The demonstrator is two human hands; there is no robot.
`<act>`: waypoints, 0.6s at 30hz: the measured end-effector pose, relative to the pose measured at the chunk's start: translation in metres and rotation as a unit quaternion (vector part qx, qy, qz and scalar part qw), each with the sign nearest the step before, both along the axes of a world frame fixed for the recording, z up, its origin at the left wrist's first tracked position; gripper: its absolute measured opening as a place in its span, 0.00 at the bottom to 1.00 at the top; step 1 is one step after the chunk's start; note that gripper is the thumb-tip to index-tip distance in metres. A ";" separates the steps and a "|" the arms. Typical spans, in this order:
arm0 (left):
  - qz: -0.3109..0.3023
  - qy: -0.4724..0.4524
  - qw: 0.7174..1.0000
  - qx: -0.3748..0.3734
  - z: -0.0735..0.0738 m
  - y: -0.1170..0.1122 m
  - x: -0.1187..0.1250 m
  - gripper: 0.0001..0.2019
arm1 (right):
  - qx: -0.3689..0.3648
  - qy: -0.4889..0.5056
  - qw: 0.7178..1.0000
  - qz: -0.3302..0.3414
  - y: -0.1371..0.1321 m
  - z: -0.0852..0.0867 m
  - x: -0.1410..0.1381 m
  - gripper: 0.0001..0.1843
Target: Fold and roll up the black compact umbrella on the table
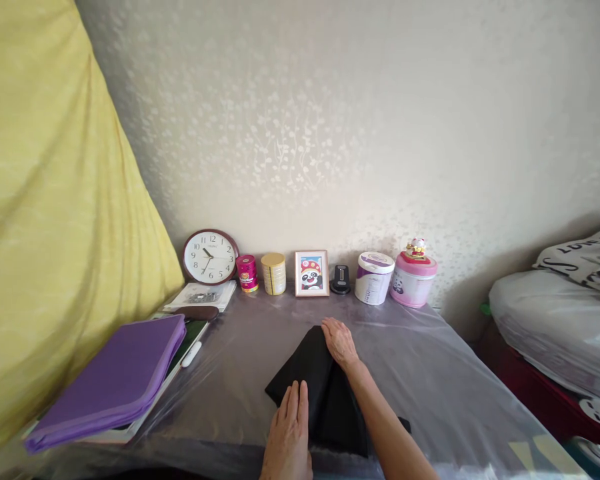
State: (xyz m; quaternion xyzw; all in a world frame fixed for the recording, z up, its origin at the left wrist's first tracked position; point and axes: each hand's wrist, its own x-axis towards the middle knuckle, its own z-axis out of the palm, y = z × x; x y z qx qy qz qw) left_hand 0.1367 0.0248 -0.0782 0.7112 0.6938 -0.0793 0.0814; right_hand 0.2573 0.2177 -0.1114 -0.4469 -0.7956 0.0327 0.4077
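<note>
A folded piece of black fabric (313, 377) lies on the table (240, 373) in front of me, with creases and overlapping layers. What kind of item it is I cannot tell. My left hand (290, 427) rests at its near left edge, fingers stretched out side by side. At the far right edge, my right hand (339, 341) lies flat on the fabric with its fingers pointing left. My right forearm crosses over the right side of the fabric and hides part of it. A small dark end sticks out to the right of that forearm.
Left stand a purple zip folder (115, 373) on papers, a white pen-like object (191, 354) and a brown case (197, 313). Along the wall are a clock (211, 257), tins, a panda picture frame (311, 274) and tubs (375, 279). A yellow curtain (55, 200) hangs left.
</note>
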 end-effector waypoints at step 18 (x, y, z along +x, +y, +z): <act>0.038 -0.024 0.997 0.060 -0.002 -0.002 -0.001 0.47 | -0.072 0.173 0.982 0.018 -0.050 -0.040 0.060 0.14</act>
